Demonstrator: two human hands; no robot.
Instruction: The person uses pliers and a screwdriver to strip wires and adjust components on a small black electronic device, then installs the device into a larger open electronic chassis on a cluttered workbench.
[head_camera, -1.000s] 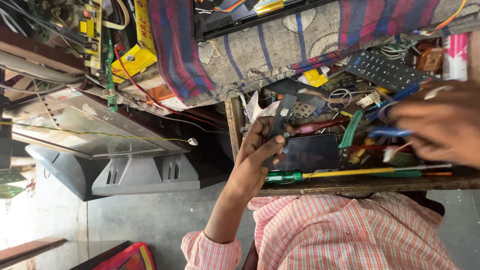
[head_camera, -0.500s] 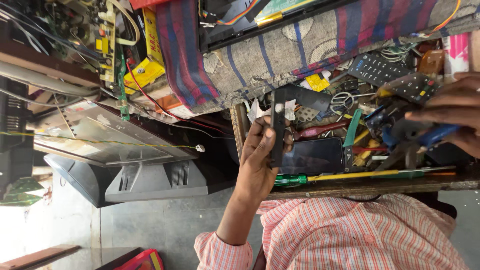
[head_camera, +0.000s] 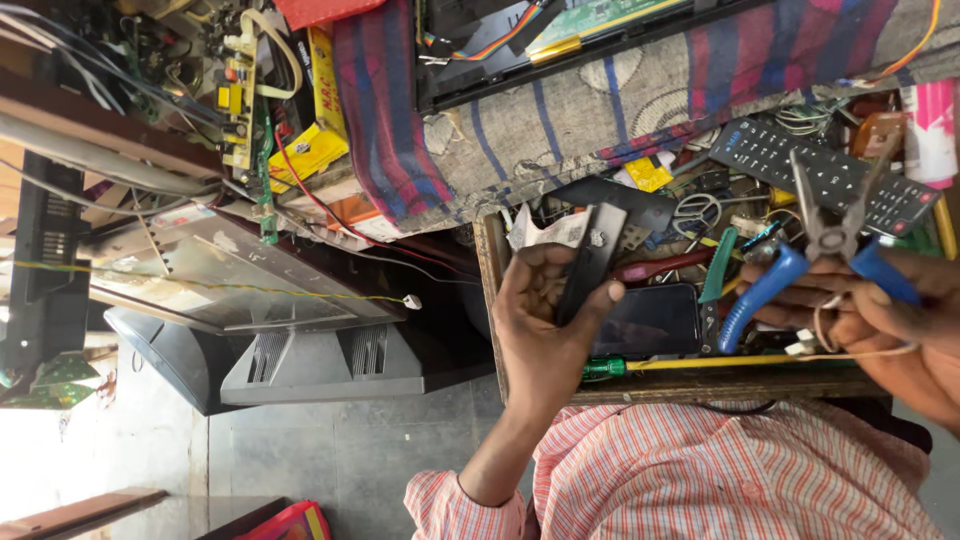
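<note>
Black slim piece (head_camera: 590, 262): narrow, flat, dark, held on end above the near left corner of the wooden tray (head_camera: 720, 385).
- It is pinched by the left hand (head_camera: 540, 330), with the thumb on one face and the fingers curled behind.
- Only its lower half is covered. The upper end stands free, pointing to about 1 o'clock.

Pliers (head_camera: 830, 235): at 3 o'clock from the black piece and well apart from it, over the right of the tray.
- The blue handles are gripped in the closed right hand (head_camera: 900, 320). The nose points to 12 o'clock and the tips are slightly parted.
- A thin pale wire (head_camera: 830, 352) is looped across the same hand. Whether it is gripped or only draped cannot be told.

Around them:
- A dark phone (head_camera: 650, 322) lies flat just beside the left hand at 3 o'clock.
- A green-handled screwdriver (head_camera: 605, 368) lies along the near rim at 5 o'clock.
- A black remote (head_camera: 830, 175) lies at 12 o'clock of the pliers. Scissors (head_camera: 695, 212) lie between it and the black piece.
- A striped cloth (head_camera: 390, 120) hangs at 11 o'clock.

Judgement:
- The piece is best kept pinched low and steady, with its free end turned toward the pliers.
- The pliers' nose is best brought in slowly over the clutter.
- The loose wire is best kept clear of the handles so that nothing is snagged.
</note>
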